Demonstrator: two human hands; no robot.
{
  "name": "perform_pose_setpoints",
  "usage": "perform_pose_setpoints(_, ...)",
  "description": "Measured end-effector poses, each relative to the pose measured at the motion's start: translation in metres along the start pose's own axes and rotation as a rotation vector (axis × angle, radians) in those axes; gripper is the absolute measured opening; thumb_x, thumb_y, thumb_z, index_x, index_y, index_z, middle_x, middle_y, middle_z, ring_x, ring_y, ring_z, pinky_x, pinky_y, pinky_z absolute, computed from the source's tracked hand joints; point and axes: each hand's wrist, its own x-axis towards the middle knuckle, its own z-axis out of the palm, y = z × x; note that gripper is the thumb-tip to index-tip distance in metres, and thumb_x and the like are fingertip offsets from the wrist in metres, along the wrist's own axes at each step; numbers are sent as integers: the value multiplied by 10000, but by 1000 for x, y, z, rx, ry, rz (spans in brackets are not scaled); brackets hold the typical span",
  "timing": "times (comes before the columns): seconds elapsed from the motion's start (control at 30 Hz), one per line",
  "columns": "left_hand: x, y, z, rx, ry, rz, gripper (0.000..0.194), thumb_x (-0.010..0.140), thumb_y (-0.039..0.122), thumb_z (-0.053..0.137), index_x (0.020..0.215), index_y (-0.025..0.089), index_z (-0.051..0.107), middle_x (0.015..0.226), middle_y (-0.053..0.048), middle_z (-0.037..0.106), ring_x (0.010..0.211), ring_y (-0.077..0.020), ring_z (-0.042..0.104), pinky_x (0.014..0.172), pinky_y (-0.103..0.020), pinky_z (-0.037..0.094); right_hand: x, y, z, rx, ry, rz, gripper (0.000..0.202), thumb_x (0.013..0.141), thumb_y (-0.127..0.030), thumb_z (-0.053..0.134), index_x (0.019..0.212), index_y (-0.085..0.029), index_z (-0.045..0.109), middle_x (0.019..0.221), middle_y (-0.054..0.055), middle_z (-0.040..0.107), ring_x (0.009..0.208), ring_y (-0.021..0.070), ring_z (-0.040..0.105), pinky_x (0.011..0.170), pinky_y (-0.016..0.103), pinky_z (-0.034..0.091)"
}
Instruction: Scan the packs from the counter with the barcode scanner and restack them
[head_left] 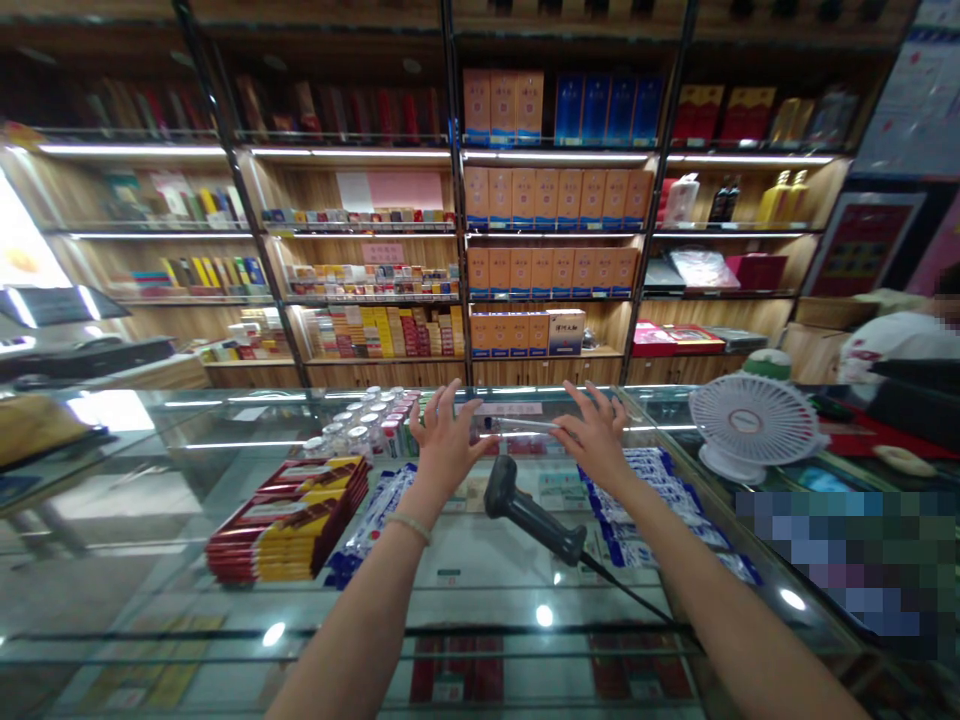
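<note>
Both hands are raised above a glass counter (480, 600). My left hand (448, 440) has its fingers spread, with nothing visible between them, beside the rows of small jars and boxes (375, 420). My right hand (596, 435) is also spread, its thumb and fingers apart, near the blue-and-white packets (637, 500). A thin pale strip shows between the two hands; whether either hand touches it is unclear. Below and between the hands lies a dark barcode scanner (536, 515), its cable running right under my right forearm. Blue-and-white packets (379, 520) lie under my left wrist.
Stacked red-and-yellow packs (289, 520) sit left on the counter. A white fan (754, 425) stands at the right, before a person in white (900, 340) at the edge. Shelves of boxes (555, 195) line the back wall.
</note>
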Motion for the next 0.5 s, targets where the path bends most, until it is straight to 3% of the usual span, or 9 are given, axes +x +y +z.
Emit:
perform_pose_setpoints(0.07, -1, 1, -1, 7, 15, 80, 568, 818, 463, 776, 1354, 363, 618, 1616, -106, 406, 1493, -365, 326, 1236, -631, 80, 2, 3, -2, 69, -53, 41, 266, 986, -433, 546, 914, -320, 775, 1612, 26, 438, 1482, 362, 298, 1139, 690, 181)
perform_pose_setpoints(0.13, -3, 3, -1, 11, 7, 155, 561, 831, 412, 772, 1367, 411, 604, 1613, -79, 418, 1493, -355, 338, 1244, -615, 42, 3, 4, -4, 112, -101, 72, 292, 984, -446, 542, 874, -310, 776, 1601, 35, 450, 1472, 365, 308, 1131, 705, 191)
perform_pose_setpoints(0.4, -7, 9, 4, 26, 0, 234, 253, 889, 412, 705, 1142, 409, 717, 1572, -24, 485, 1478, -335, 359, 1237, -627, 17, 1, 0, -2, 165, -204, 77, 341, 989, -485, 516, 870, -305, 780, 1611, 36, 438, 1489, 365, 302, 1130, 729, 212)
perform_pose_setpoints(0.5, -7, 7, 4, 19, 11, 233, 222, 888, 412, 706, 1108, 402, 726, 1570, -17, 488, 1480, -333, 354, 1235, -632, 15, 0, 0, -1, 145, -209, 87, 310, 983, -479, 538, 888, -313, 782, 1609, 34, 444, 1488, 362, 311, 1137, 728, 209)
